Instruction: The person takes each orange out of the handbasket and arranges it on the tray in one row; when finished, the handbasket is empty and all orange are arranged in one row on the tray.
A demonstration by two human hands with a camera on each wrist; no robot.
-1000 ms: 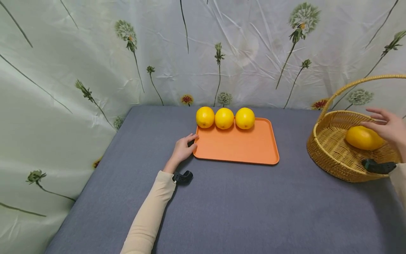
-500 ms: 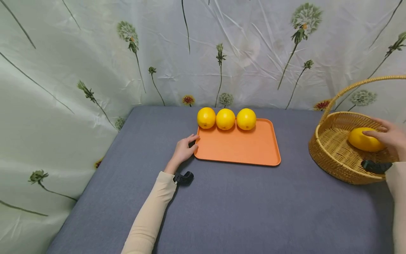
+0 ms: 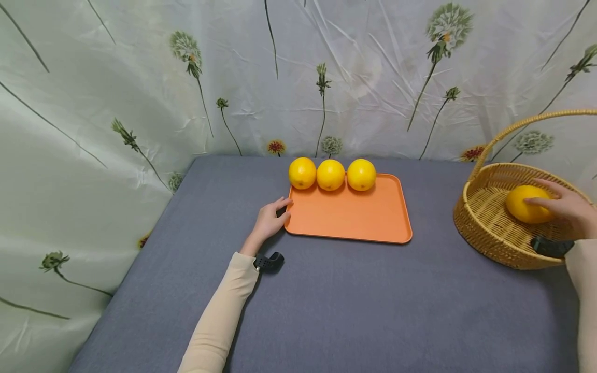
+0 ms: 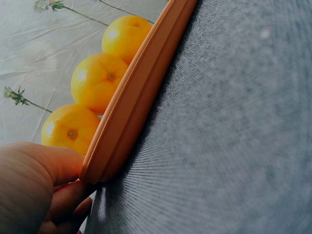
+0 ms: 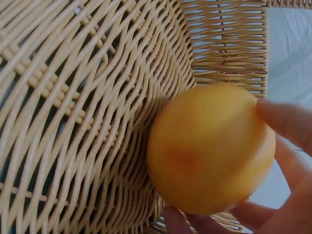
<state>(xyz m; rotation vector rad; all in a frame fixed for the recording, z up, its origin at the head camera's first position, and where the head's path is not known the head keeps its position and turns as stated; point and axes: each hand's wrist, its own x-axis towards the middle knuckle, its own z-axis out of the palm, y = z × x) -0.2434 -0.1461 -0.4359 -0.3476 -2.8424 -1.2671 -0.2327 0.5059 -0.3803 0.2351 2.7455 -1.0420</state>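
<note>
Three oranges (image 3: pixel 330 175) stand in a row along the back edge of an orange tray (image 3: pixel 345 217). My left hand (image 3: pixel 269 220) pinches the tray's left rim; in the left wrist view, the thumb (image 4: pixel 66 163) lies against the tray's corner, with the other fingers curled below. At the right, my right hand (image 3: pixel 566 204) reaches into a wicker basket (image 3: pixel 480 228) and grips another orange (image 5: pixel 209 151). Its thumb (image 5: pixel 287 122) presses one side of the fruit and fingertips show at the lower side. The orange is inside the basket, close to the woven bottom.
The basket's tall handle (image 3: pixel 517 124) arches over the right hand. A grey-blue cloth (image 3: pixel 373 300) covers the table. Behind it and on the left hangs a pale curtain (image 3: pixel 261 62) printed with dandelions.
My right hand has come down onto the orange in the basket and taken hold of it; the fruit has shifted slightly left. The left hand, tray and row of oranges stay put.
</note>
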